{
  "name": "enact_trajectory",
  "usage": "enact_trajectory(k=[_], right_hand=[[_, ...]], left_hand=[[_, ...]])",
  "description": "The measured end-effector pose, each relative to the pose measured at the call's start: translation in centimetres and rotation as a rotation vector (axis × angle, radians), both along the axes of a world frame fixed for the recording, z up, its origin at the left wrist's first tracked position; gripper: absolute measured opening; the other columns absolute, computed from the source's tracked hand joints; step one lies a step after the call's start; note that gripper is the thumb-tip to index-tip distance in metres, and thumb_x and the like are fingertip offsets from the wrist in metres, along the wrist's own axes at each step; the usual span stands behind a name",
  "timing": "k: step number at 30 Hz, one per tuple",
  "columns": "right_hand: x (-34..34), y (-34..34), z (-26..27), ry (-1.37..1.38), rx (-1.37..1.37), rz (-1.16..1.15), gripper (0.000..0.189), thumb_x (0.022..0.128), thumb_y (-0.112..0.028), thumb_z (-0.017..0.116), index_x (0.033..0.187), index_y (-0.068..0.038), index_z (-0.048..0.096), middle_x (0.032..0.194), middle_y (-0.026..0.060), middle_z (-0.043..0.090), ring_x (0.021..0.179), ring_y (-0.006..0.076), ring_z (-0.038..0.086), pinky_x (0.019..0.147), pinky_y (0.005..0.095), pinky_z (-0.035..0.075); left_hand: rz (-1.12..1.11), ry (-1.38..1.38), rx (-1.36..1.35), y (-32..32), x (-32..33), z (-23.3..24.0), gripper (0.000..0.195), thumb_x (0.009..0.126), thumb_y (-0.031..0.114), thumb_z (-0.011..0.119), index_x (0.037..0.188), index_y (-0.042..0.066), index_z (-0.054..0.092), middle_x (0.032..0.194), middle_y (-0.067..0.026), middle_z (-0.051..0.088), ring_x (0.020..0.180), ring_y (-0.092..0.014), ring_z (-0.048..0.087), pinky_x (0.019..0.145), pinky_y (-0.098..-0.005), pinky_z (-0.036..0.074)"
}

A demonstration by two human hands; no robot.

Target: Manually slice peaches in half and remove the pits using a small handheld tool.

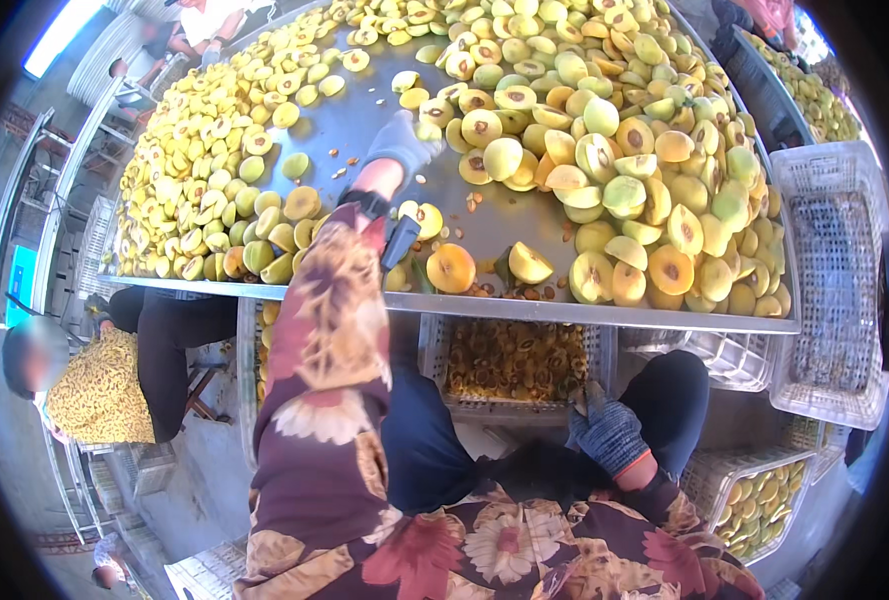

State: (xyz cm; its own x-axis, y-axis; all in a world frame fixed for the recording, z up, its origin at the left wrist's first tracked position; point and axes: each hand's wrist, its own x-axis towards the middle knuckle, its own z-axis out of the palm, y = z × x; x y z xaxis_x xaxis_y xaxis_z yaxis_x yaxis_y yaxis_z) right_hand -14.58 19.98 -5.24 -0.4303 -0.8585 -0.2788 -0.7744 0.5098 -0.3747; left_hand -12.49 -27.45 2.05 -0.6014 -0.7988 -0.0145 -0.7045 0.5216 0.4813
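My left hand [403,142], in a pale glove, stretches across the metal table [444,302] to the near edge of the right-hand fruit heap. Its fingers are around a yellow-green fruit half [429,132], though blur softens the contact. My right hand [608,435], in a grey knit glove, is low by my knee, beside a plastic crate [519,411] of pits and fruit scraps [516,360]. Its fingers are closed on a small object [579,400], too unclear to name. Near the table's front edge lie an orange fruit half [451,268] and a cut yellow fruit [530,263].
Halved fruit [197,172] covers the table's left side; a larger heap [624,142] lies right. Loose pits [474,201] dot the metal. An upright-walled crate [827,277] stands right, a fruit-filled crate [763,499] below it. A seated person [99,382] is at left.
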Motion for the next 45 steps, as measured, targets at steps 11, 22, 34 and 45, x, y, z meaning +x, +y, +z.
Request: enact_trajectory(k=[11,22,34,45], right_hand=[[0.6,-4.3,3.2,-0.064,-0.056,-0.012,0.024,0.082,-0.021,0.058,0.101,-0.009,0.051,0.08,0.0188,0.061,0.072,0.0395,0.061,0.062,0.0477,0.048],[5.0,-6.7,12.0,-1.284,-0.462,-0.452,0.021,0.086,-0.021,0.063,0.097,-0.008,0.051,0.064,0.0013,0.055,0.045,0.0096,0.049,0.04,0.0243,0.039],[1.9,-8.6,10.1,-1.219,-0.685,-0.378,0.023,0.088,-0.016,0.06,0.107,-0.006,0.053,0.07,-0.0013,0.053,0.054,0.0064,0.051,0.047,0.0214,0.042],[4.1,-8.1,8.7,-0.268,-0.543,0.009,0.03,0.08,-0.016,0.061,0.103,0.0,0.051,0.089,0.021,0.058,0.084,0.0385,0.058,0.074,0.0398,0.048]], left_hand=[[-0.218,1.12,1.426,20.0,11.2,4.5,0.053,0.095,0.044,0.037,0.122,-0.001,0.047,0.105,-0.0162,0.061,0.08,-0.027,0.064,0.07,-0.0365,0.055],[-0.226,1.53,1.336,29.3,12.4,1.9,0.04,0.093,0.029,0.043,0.12,-0.001,0.046,0.117,-0.0168,0.054,0.11,-0.03,0.055,0.095,-0.0435,0.045],[-0.103,1.149,1.619,27.4,13.8,1.2,0.049,0.073,-0.011,0.06,0.12,-0.007,0.047,0.108,-0.0165,0.06,0.093,-0.028,0.06,0.083,-0.034,0.048],[-0.305,0.758,0.032,27.4,12.5,0.8,0.032,0.077,-0.002,0.06,0.108,-0.002,0.056,0.1,-0.0117,0.063,0.091,-0.02,0.061,0.08,-0.0311,0.049]])
